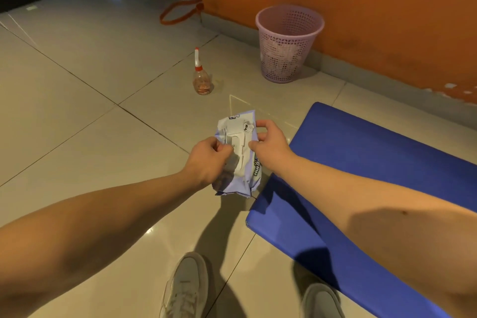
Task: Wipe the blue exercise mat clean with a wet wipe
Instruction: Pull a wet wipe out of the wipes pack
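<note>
both hands hold the wet wipe pack above the floor: left hand pinches at its white lid, right hand grips its far edge. the blue mat lies just right of the right hand.

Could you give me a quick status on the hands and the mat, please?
Left hand pinching at the lid of the wet wipe pack, right hand gripping its edge. No wipe out yet. Blue mat bare alongside, nothing in the way.

The mat at 3 o'clock is solid blue, the wipes pack lilac with white print, the basket at 12 o'clock pink lattice, the wall orange, the floor beige tiles.
</note>
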`<action>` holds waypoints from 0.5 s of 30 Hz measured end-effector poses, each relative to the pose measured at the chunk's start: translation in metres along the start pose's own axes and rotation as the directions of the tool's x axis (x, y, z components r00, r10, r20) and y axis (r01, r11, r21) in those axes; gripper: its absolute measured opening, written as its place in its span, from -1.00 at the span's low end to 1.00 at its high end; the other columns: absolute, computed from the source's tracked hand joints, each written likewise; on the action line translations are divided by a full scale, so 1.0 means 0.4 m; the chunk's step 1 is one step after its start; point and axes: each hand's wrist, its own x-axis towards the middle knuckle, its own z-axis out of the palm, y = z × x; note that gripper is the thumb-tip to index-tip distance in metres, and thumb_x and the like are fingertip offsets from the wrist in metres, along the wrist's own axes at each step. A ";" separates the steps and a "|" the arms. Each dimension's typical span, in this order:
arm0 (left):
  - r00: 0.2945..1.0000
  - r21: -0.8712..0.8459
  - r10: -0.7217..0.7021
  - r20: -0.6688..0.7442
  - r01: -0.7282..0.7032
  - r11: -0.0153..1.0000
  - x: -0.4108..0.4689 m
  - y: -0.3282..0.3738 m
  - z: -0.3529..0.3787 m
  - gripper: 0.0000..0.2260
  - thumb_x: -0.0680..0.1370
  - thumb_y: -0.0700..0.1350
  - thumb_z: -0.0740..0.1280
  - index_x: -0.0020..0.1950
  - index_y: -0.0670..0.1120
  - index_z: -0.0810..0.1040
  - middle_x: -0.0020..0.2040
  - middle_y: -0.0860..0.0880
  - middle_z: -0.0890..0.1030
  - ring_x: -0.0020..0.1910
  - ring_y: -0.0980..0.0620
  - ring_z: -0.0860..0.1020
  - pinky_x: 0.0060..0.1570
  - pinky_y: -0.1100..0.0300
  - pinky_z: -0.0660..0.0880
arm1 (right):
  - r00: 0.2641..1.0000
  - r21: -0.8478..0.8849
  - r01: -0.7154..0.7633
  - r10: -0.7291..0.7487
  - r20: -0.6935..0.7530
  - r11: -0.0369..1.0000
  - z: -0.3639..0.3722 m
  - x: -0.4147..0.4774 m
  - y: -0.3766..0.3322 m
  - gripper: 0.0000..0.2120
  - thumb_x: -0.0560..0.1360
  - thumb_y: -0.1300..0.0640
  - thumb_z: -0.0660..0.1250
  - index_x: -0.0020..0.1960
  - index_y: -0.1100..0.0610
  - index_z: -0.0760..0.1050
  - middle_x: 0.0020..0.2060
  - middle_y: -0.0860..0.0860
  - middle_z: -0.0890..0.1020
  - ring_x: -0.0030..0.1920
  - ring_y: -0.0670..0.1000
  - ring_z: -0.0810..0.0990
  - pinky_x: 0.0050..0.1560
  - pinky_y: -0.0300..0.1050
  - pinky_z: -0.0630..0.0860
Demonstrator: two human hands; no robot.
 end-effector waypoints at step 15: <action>0.937 -0.293 -0.201 0.285 0.285 0.913 -0.003 -0.072 -0.024 -0.76 0.52 -0.23 0.37 0.18 -0.24 0.58 -0.10 -0.23 0.69 -0.14 -0.14 0.66 -0.03 0.00 0.63 | 0.992 0.101 -0.066 0.055 0.112 0.993 -0.029 -0.009 0.023 -0.55 0.56 0.43 0.33 0.36 0.10 0.35 0.08 0.16 0.70 0.01 0.13 0.73 -0.06 -0.01 0.68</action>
